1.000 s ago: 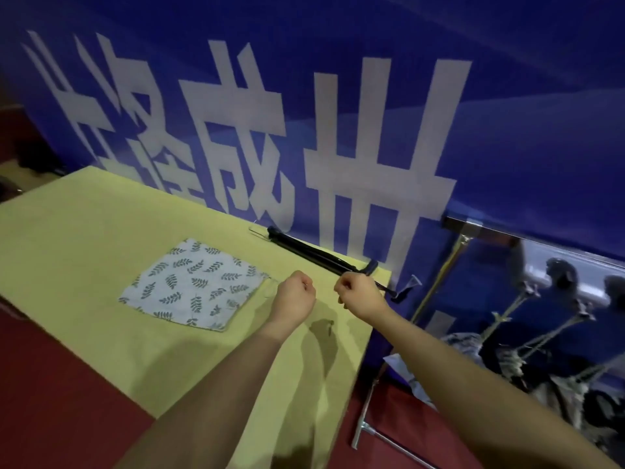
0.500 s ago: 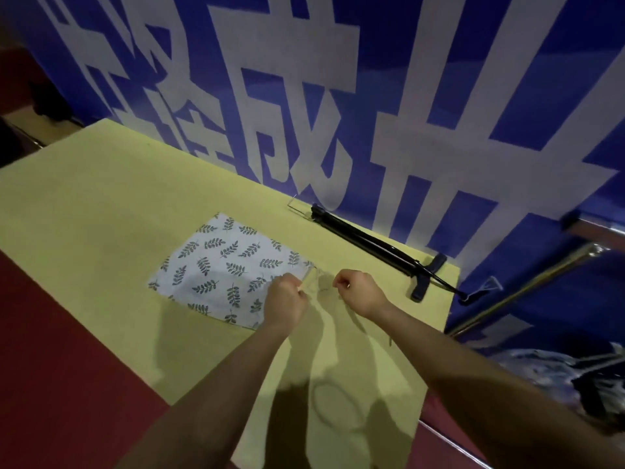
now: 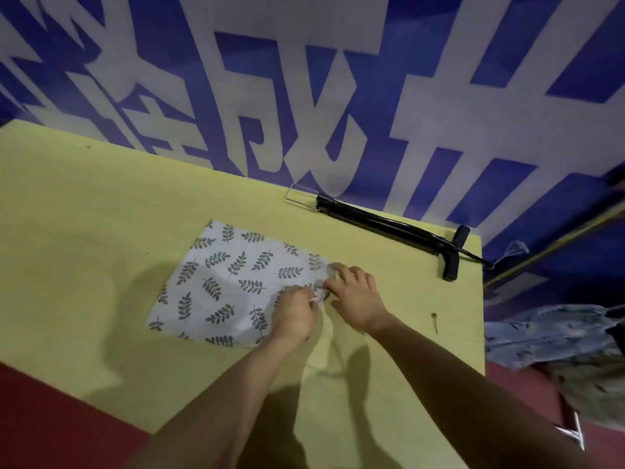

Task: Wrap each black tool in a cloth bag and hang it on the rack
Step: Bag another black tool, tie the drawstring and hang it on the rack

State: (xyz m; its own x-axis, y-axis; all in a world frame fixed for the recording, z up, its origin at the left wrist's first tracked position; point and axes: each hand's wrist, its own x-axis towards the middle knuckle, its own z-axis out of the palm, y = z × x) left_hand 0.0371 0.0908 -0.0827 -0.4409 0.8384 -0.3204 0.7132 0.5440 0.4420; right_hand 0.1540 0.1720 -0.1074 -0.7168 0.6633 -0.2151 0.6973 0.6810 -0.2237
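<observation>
Fingers (image 3: 306, 294) on cloth bag (image 3: 233, 282); black tool (image 3: 389, 228) beyond, apart.

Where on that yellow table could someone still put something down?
The table is bare left of the leaf-print bag, and between bag and black tool. It is crowded at the bag's right edge, where left hand and right hand work.

The cloth bag (image 3: 233, 282) is lying flat on the table (image 3: 84, 214), with both hands resting on its right edge. The tool (image 3: 389, 228) is lying behind it along the wall (image 3: 338, 79), well apart.
</observation>
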